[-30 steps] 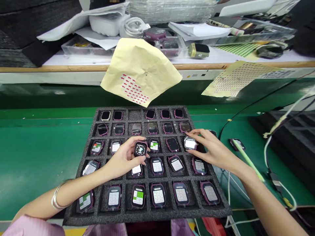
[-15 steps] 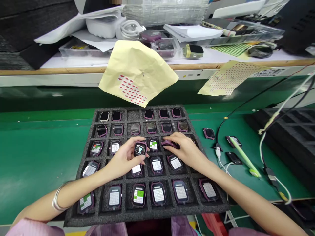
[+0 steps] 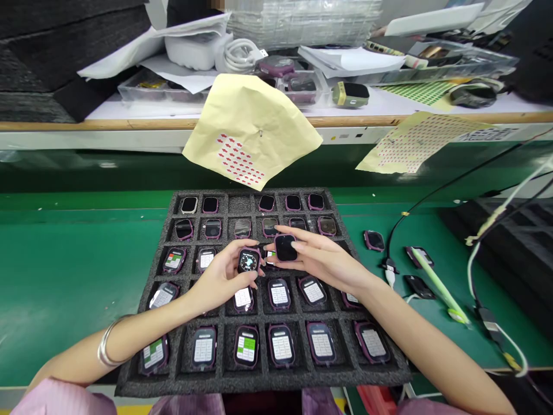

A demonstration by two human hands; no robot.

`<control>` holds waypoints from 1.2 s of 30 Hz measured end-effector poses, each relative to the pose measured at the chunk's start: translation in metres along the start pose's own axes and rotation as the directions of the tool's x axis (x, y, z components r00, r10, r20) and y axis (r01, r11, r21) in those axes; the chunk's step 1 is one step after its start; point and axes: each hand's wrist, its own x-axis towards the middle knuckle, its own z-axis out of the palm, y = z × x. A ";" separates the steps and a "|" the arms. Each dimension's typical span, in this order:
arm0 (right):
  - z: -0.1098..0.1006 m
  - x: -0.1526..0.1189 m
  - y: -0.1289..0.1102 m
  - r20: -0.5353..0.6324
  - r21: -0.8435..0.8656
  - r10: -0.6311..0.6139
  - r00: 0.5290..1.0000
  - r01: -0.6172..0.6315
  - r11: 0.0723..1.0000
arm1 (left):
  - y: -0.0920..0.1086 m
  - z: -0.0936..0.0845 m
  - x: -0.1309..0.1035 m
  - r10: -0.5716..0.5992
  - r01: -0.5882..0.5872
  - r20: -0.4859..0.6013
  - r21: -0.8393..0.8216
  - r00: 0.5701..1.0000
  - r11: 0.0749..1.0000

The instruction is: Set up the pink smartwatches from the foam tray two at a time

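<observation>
A dark foam tray [image 3: 263, 381] divided into compartments holds many purple-framed smartwatch bodies without straps. My left hand [image 3: 224, 275] grips a smartwatch [image 3: 249, 260] whose lit screen shows a dial, above the tray's middle row. Just right of it, my right hand [image 3: 322, 256] holds another smartwatch [image 3: 285, 246] with a dark screen, face up between thumb and fingers. A tray watch [image 3: 271, 257] behind the right fingertips is partly hidden. Nearer me, a watch with a green and white screen [image 3: 246, 347] lies in the front row beside several with white table-like screens.
On the green table to the right lie a loose watch [image 3: 374, 240], a green pen [image 3: 438, 285] across another watch, and cables with a connector [image 3: 390, 270]. Yellow sticker sheets [image 3: 254, 124] hang from the shelf edge. Black foam trays [image 3: 514, 271] stand at far right.
My right hand has lifted the dark-screened watch from its compartment and moved left, turning it face up. My left hand keeps its watch nearly in place. The view has shifted slightly.
</observation>
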 end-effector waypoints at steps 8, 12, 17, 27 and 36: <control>-0.004 -0.004 0.004 0.098 -0.088 0.025 0.995 -0.016 0.996 | -0.005 -0.004 0.001 0.094 -0.082 -0.028 0.293 0.995 0.953; -0.003 -0.003 0.005 0.096 -0.101 0.011 0.995 -0.001 0.995 | -0.005 -0.007 0.001 0.154 -0.120 -0.039 0.458 0.987 0.881; -0.004 -0.003 0.007 0.145 -0.013 0.033 0.989 -0.031 0.999 | -0.003 -0.007 -0.002 0.137 -0.107 -0.027 0.480 0.990 0.871; -0.006 -0.005 0.007 0.186 -0.030 0.065 0.980 -0.061 0.998 | -0.006 -0.006 -0.002 0.128 -0.106 -0.017 0.467 0.992 0.878; -0.009 -0.003 0.013 0.170 -0.027 0.029 0.985 -0.024 0.999 | -0.006 -0.007 -0.001 0.097 -0.078 -0.020 0.445 0.995 0.892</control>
